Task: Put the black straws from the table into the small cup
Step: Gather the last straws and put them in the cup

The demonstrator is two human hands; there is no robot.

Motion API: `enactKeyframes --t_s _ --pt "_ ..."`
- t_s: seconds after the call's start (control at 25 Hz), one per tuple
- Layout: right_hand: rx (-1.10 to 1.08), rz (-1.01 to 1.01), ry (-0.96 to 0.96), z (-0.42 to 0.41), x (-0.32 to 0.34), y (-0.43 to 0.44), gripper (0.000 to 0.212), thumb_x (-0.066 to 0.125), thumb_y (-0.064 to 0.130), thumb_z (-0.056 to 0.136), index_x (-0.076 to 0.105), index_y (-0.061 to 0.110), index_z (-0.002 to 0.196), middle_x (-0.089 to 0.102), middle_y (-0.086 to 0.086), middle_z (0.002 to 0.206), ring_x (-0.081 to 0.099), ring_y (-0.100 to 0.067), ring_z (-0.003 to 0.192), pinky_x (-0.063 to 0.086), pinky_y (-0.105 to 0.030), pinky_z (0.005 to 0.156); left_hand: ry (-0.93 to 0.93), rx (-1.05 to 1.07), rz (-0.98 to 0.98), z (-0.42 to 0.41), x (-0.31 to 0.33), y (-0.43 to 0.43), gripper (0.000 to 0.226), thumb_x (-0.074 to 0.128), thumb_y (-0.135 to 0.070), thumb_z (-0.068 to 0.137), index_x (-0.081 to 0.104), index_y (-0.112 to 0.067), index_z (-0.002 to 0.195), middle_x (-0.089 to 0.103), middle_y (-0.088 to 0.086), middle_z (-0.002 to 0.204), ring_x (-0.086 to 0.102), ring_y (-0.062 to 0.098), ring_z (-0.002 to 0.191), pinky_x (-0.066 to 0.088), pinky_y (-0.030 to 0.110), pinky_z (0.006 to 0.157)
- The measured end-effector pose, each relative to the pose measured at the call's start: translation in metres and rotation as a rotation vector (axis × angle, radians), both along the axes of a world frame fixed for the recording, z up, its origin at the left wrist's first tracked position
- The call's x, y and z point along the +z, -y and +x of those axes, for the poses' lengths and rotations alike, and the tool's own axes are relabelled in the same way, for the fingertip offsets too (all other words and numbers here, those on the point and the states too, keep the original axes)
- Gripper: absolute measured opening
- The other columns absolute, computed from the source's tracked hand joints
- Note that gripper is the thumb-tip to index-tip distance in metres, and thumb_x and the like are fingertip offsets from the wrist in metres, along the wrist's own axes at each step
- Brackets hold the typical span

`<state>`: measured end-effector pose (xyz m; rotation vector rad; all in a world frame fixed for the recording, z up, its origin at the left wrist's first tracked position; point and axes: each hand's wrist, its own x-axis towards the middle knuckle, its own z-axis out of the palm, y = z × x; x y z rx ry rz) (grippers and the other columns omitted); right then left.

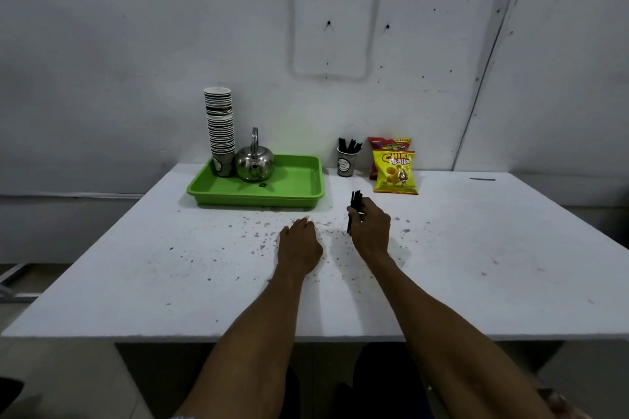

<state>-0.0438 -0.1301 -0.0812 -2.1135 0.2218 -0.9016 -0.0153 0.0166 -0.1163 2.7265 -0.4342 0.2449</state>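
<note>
Two bare forearms reach up from the bottom of the frame over the near edge of the white table. At centre frame the left hand rests knuckles-up on the speckled tabletop with fingers curled under; whether anything lies beneath them cannot be told, and it looks to be simply parked or steadying.

Just right of it, the right hand is closed around a bundle of black straws, held roughly upright so the ends stick out above and below the fist. Gathering them into one tight, vertical bunch probably serves to drop them into a narrow mouth in a single go.

The small paper cup stands further back, above the right hand in the frame, between the green tray and the snack bags. It already holds several black straws, leaning out of its rim. On the tray's left end stand a steel kettle and a tall stack of paper cups, kept clear of the working area.

One dark straw-like thing lies at the far right edge of the table.
</note>
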Motion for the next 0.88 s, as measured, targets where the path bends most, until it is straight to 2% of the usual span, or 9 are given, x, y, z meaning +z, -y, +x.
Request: enactKeyframes --t_s 0.16,0.32,0.48,0.6,0.68,0.76,0.88 --pt "0.033 -0.001 -0.04 0.003 0.0 0.007 0.022 0.065 0.009 0.089 0.069 0.001 0.108 0.075 -0.015 0.107 0.072 -0.027 0.099 0.054 -0.033 0.088 0.002 0.014 -0.007 0.001 0.001 0.003 0.052 0.045 -0.014 0.092 0.043 -0.007 0.143 0.039 0.009 0.154 0.034 0.024 0.144 0.019 0.044 0.121" --pt "0.024 0.063 -0.039 0.007 0.005 0.015 0.021 0.065 0.009 0.088 0.071 0.002 0.107 0.075 -0.015 0.107 0.074 -0.027 0.094 0.054 -0.033 0.087 0.004 0.014 0.009 0.001 0.002 0.003 0.049 0.045 -0.015 0.093 0.044 -0.007 0.141 0.042 0.01 0.151 0.035 0.026 0.143 0.021 0.044 0.12" --pt "0.0 0.066 -0.03 0.008 0.003 0.02 0.021 0.068 0.007 0.086 0.071 0.002 0.106 0.075 -0.016 0.106 0.074 -0.028 0.09 0.057 -0.04 0.087 0.021 0.014 0.02 0.002 0.001 0.007 0.047 0.044 -0.015 0.094 0.044 -0.008 0.14 0.041 0.01 0.15 0.034 0.025 0.143 0.021 0.045 0.12" --pt "-0.017 0.011 -0.041 0.01 0.002 0.025 0.021 0.069 0.009 0.085 0.072 0.004 0.105 0.076 -0.014 0.104 0.074 -0.028 0.089 0.051 -0.028 0.085 0.046 -0.022 0.026 0.007 0.0 0.014 0.042 0.04 -0.022 0.098 0.046 -0.011 0.138 0.042 0.009 0.149 0.034 0.025 0.143 0.022 0.047 0.12" --pt "-0.027 -0.059 -0.071 0.016 0.003 0.029 0.016 0.069 0.01 0.084 0.072 0.003 0.099 0.076 -0.013 0.102 0.073 -0.028 0.09 0.035 -0.017 0.078 0.06 -0.072 0.033 0.009 0.0 0.022 0.043 0.036 -0.028 0.1 0.046 -0.013 0.14 0.042 0.009 0.15 0.034 0.026 0.143 0.023 0.048 0.12" --pt "-0.038 -0.092 -0.128 0.024 0.007 0.035 0.016 0.069 0.012 0.083 0.072 0.002 0.095 0.075 -0.014 0.1 0.071 -0.029 0.094 0.029 -0.023 0.074 0.071 -0.142 0.043 0.013 0.001 0.031 0.045 0.036 -0.029 0.101 0.044 -0.013 0.142 0.04 0.011 0.153 0.031 0.025 0.145 0.024 0.046 0.119" --pt "0.0 -0.121 -0.209 0.038 0.013 0.045 0.024 0.071 0.017 0.082 0.072 0.002 0.101 0.074 -0.015 0.103 0.068 -0.029 0.099 0.038 -0.03 0.089 0.187 -0.25 0.077 0.028 0.006 0.044 0.049 0.038 -0.021 0.1 0.036 -0.009 0.148 0.033 0.013 0.158 0.024 0.024 0.15 0.025 0.042 0.12"
